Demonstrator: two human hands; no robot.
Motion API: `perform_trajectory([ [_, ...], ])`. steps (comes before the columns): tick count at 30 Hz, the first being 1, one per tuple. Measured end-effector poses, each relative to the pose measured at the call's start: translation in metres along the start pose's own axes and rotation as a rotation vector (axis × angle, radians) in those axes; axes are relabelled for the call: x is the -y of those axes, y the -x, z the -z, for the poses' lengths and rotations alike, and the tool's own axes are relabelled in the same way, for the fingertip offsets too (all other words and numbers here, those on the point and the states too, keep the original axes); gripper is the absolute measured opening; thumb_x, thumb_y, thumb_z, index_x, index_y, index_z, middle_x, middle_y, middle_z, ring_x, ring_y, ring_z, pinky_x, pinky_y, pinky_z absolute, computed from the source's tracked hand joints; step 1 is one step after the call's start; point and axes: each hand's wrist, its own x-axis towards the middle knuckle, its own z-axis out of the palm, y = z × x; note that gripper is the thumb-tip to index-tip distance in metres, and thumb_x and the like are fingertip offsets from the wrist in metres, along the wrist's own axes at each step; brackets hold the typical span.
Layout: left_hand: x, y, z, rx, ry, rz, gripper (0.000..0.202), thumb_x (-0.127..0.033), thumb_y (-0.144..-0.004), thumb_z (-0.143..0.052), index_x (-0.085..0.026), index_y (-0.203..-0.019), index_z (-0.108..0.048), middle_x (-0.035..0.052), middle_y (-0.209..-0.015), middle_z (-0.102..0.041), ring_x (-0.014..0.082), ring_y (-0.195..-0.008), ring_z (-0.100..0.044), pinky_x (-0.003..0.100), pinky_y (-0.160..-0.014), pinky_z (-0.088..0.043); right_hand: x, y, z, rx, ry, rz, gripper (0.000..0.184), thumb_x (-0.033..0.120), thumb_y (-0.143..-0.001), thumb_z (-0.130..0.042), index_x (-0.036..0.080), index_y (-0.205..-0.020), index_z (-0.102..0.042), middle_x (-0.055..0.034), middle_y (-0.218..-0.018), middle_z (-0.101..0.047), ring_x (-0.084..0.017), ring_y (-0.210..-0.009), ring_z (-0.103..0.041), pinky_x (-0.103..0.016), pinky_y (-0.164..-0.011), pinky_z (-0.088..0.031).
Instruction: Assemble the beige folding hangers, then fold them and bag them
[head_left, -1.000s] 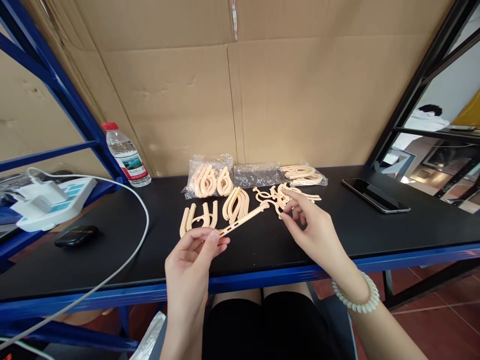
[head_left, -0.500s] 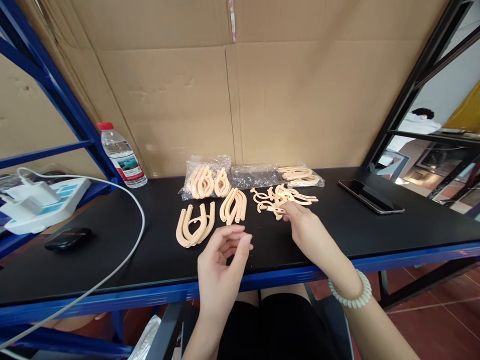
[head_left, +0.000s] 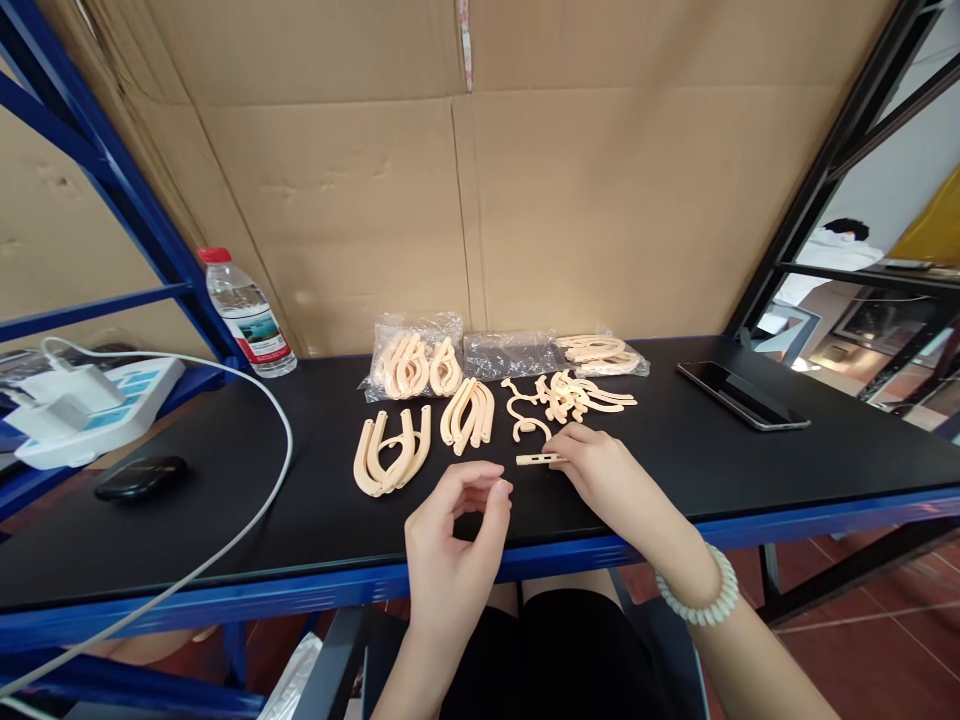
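Observation:
My right hand point(head_left: 596, 470) pinches one end of a short cream plastic bar point(head_left: 536, 459) that lies on the black tabletop point(head_left: 300, 500). My left hand point(head_left: 457, 540) hovers over the front edge with curled, parted fingers and holds nothing. Behind the bar lies a loose heap of small cream hook pieces point(head_left: 566, 395). Left of it sit a bundle of curved cream arms point(head_left: 469, 412) and a U-shaped set of arms point(head_left: 391, 452). A clear bag of the same parts point(head_left: 412, 362) stands further back.
A second bag of parts point(head_left: 604, 352) and an empty clear bag point(head_left: 510, 352) lie at the cardboard wall. A water bottle point(head_left: 240, 312) stands at the back left, a power strip point(head_left: 90, 410) with a white cable point(head_left: 270, 480) and a black case point(head_left: 139, 477) at left, a phone point(head_left: 742, 394) at right.
My left hand let go of the long cream piece it held and moved right, empty. My right hand drew a short bar out of the hook heap toward me.

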Motion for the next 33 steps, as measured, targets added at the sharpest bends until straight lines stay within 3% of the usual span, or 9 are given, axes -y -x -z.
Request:
perform_trajectory([
  [3,0.0,0.001,0.002,-0.002,0.033,0.024,0.005,-0.02,-0.082,-0.064,-0.019,-0.086,-0.066,0.0002,-0.075,-0.069,0.0135,-0.065,-0.068,0.024,-0.066,-0.055,-0.001,0.002,0.002,-0.083,-0.163,0.061,0.027,0.0,-0.086,-0.05,0.02,-0.097,-0.067,-0.0055,-0.092,-0.068,-0.019,-0.081,-0.066,-0.029,-0.073,-0.051],
  [6,0.0,-0.003,0.002,0.03,0.098,0.11,0.008,-0.023,-0.082,-0.065,-0.018,-0.088,-0.065,0.0013,-0.075,-0.069,0.0143,-0.065,-0.068,0.025,-0.066,-0.057,0.003,0.003,0.006,-0.314,-0.288,0.035,0.021,0.006,-0.086,-0.055,0.021,-0.095,-0.067,-0.0054,-0.096,-0.07,-0.018,-0.079,-0.067,-0.027,-0.063,-0.052],
  [10,0.001,-0.016,-0.006,0.221,0.231,0.253,0.023,-0.031,-0.081,-0.067,-0.016,-0.098,-0.065,0.0053,-0.087,-0.07,0.0163,-0.072,-0.071,0.027,-0.068,-0.059,0.02,0.003,0.007,-0.516,-0.384,0.048,0.018,0.01,-0.084,-0.058,0.023,-0.092,-0.068,-0.0054,-0.096,-0.072,-0.021,-0.086,-0.069,-0.028,-0.065,-0.054],
  [13,0.004,-0.024,-0.014,0.233,0.365,0.289,0.03,-0.033,-0.078,-0.07,-0.016,-0.102,-0.064,0.0056,-0.092,-0.069,0.0166,-0.077,-0.07,0.028,-0.068,-0.06,0.035,0.002,-0.001,-0.521,-0.481,0.079,0.02,0.01,-0.085,-0.056,0.024,-0.092,-0.069,-0.0047,-0.093,-0.071,-0.019,-0.085,-0.068,-0.03,-0.071,-0.055],
  [19,0.009,-0.025,-0.016,0.174,0.496,0.298,0.024,-0.025,-0.071,-0.079,-0.016,-0.09,-0.069,0.0027,-0.085,-0.071,0.013,-0.08,-0.067,0.022,-0.075,-0.056,0.044,0.002,-0.012,-0.476,-0.598,0.104,0.021,0.012,-0.087,-0.055,0.025,-0.095,-0.07,-0.0051,-0.097,-0.067,-0.016,-0.075,-0.064,-0.029,-0.067,-0.054],
  [22,0.01,-0.026,-0.014,0.183,0.555,0.3,0.021,-0.024,-0.071,-0.08,-0.016,-0.088,-0.072,0.0029,-0.082,-0.072,0.0119,-0.077,-0.067,0.022,-0.075,-0.055,0.042,0.005,-0.008,-0.382,-0.709,0.066,0.029,0.016,-0.086,-0.057,0.026,-0.111,-0.067,-0.0063,-0.103,-0.059,-0.015,-0.073,-0.06,-0.03,-0.066,-0.054],
  [26,0.013,-0.027,-0.013,0.13,0.556,0.308,0.018,-0.023,-0.072,-0.079,-0.016,-0.088,-0.074,0.002,-0.079,-0.073,0.01,-0.071,-0.066,0.021,-0.073,-0.055,0.037,0.007,-0.01,-0.368,-0.98,-0.03,0.038,0.026,-0.094,-0.051,0.027,-0.131,-0.057,-0.0049,-0.093,-0.056,-0.018,-0.084,-0.058,-0.036,-0.08,-0.054],
  [30,0.014,-0.026,-0.011,0.144,0.528,0.302,0.016,-0.024,-0.072,-0.079,-0.017,-0.085,-0.074,0.0031,-0.085,-0.074,0.0121,-0.075,-0.067,0.024,-0.076,-0.056,0.029,0.003,-0.021,-0.502,-1.413,-0.238,0.026,0.033,-0.09,-0.06,0.024,-0.114,-0.067,-0.0037,-0.094,-0.06,-0.017,-0.088,-0.06,-0.04,-0.09,-0.052],
  [33,0.013,-0.025,-0.01,0.17,0.505,0.302,0.014,-0.023,-0.073,-0.078,-0.017,-0.085,-0.074,0.0046,-0.092,-0.074,0.0149,-0.081,-0.068,0.028,-0.08,-0.057,0.024,0.0,-0.025,-0.575,-1.553,-0.379,0.019,0.037,-0.087,-0.064,0.023,-0.099,-0.068,-0.0042,-0.098,-0.062,-0.016,-0.084,-0.059,-0.034,-0.081,-0.054],
])
